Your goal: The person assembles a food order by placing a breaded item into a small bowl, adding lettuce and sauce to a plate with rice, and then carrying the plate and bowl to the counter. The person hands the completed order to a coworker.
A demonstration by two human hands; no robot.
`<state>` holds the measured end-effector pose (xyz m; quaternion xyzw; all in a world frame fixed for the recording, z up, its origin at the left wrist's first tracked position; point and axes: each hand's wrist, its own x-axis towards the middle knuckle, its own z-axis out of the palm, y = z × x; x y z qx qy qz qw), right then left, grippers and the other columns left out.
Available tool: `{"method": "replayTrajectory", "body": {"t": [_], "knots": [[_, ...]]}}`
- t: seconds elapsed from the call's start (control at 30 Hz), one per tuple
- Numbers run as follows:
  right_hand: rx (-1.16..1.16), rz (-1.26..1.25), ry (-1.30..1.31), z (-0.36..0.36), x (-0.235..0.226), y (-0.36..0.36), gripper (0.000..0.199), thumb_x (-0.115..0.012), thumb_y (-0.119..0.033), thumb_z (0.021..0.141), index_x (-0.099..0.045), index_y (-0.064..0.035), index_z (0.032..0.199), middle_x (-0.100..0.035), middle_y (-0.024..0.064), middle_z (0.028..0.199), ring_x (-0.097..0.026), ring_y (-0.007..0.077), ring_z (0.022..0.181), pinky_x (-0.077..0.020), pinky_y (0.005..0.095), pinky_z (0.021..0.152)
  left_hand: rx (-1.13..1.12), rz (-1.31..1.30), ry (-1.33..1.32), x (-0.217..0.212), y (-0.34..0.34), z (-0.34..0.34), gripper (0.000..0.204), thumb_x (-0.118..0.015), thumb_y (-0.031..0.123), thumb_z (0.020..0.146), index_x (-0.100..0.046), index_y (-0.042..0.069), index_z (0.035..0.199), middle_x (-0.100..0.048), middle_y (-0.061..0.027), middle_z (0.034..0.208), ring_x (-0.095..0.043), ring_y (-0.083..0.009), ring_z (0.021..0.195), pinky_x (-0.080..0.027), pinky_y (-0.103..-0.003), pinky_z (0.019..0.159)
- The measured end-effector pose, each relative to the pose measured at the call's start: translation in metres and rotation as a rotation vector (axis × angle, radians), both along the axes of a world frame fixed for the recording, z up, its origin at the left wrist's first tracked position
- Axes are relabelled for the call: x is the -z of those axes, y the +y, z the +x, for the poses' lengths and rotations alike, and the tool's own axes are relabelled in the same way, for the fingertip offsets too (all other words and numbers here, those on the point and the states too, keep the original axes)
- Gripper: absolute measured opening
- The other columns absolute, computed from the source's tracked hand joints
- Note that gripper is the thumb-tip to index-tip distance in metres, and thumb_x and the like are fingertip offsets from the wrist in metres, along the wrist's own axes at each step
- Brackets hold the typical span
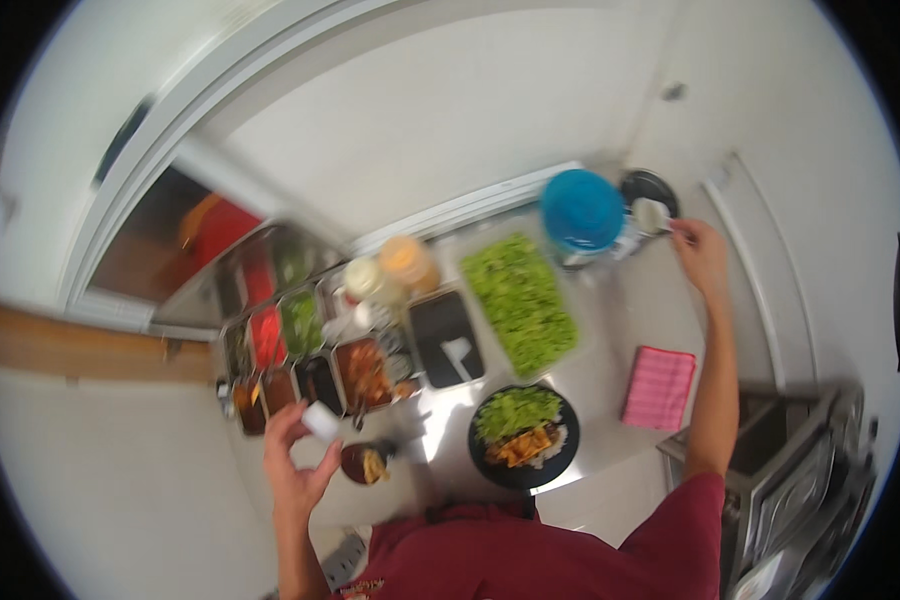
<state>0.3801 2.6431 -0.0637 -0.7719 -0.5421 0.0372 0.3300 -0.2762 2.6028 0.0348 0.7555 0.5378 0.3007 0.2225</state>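
Note:
At the lower left, my left hand [295, 465] has its thumb and fingers around a small white piece [320, 421], blurred and shaped like a little cup or cap. Just right of that hand is a small dark bowl [366, 464] with pale yellowish pieces in it. My right hand [701, 253] is stretched out to the far right, its fingertips closed on the end of a white scoop [651, 215]. The scoop is over or in a round black container [647, 187], beside a blue-lidded tub [582, 210]. A black plate [482, 452] of shredded lettuce, rice and orange-brown pieces sits in front of me.
Metal pans of toppings, including a red-brown one [363, 374], line the left side. Two bottles [408, 262] stand behind them. A dark tray [436, 325] adjoins a container of chopped lettuce [520, 305]. A pink cloth [660, 388] and metal appliance [780, 480] are right.

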Motion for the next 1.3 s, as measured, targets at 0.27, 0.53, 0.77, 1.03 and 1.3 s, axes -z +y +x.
{"method": "replayTrajectory", "body": {"t": [0.27,0.53,0.77,1.03,1.3], "knots": [[0.041,0.252,-0.399,-0.040,-0.024,-0.008,0.024,-0.058,0.003,0.097,-0.070,-0.0019,0.117,-0.071,0.0201,0.118,-0.067,0.0372,0.113,-0.0514,0.0437,0.098,-0.088,0.034,-0.080,-0.005,-0.022,-0.042,0.066,-0.086,0.004,0.075,-0.054,0.006,0.133,-0.061,-0.0148,0.135,-0.072,-0.0225,0.097,-0.057,-0.035,0.085],[0.202,0.227,-0.219,-0.088,-0.039,-0.035,0.027,-0.059,-0.004,0.103,-0.066,-0.0041,0.128,-0.072,0.0150,0.122,-0.071,0.0290,0.110,-0.0548,0.0374,0.094,-0.169,0.040,-0.134,0.005,-0.030,-0.119,0.068,-0.086,0.004,0.075,-0.054,0.005,0.135,-0.061,-0.0153,0.134,-0.072,-0.0213,0.094,-0.057,-0.033,0.081],[0.115,0.432,0.854,-0.292,-0.064,-0.068,0.041,-0.066,-0.008,0.102,-0.057,0.0047,0.140,-0.070,0.0163,0.127,-0.067,0.0226,0.118,-0.0508,0.0345,0.106,-0.139,0.050,-0.222,0.028,-0.020,-0.197,0.070,-0.088,0.005,0.075,-0.055,0.005,0.136,-0.060,-0.0156,0.134,-0.071,-0.0221,0.093,-0.060,-0.033,0.082],[-0.104,0.012,1.212,-0.527,-0.058,-0.064,0.034,-0.066,-0.003,0.101,-0.064,0.0036,0.133,-0.073,0.0146,0.119,-0.072,0.0200,0.108,-0.0577,0.0292,0.100,-0.107,-0.042,-0.315,0.056,-0.023,-0.282,0.068,-0.088,0.004,0.075,-0.055,0.004,0.135,-0.061,-0.0148,0.131,-0.071,-0.0229,0.095,-0.059,-0.034,0.081],[-0.202,-0.205,0.325,-0.635,0.023,-0.017,0.025,-0.069,-0.003,0.096,-0.072,0.0024,0.120,-0.078,0.0188,0.095,-0.077,0.0247,0.084,-0.0590,0.0365,0.077,-0.097,-0.096,-0.391,0.069,-0.034,-0.329,0.067,-0.088,0.005,0.074,-0.056,0.006,0.133,-0.062,-0.0132,0.128,-0.071,-0.0222,0.092,-0.058,-0.033,0.077]]}}
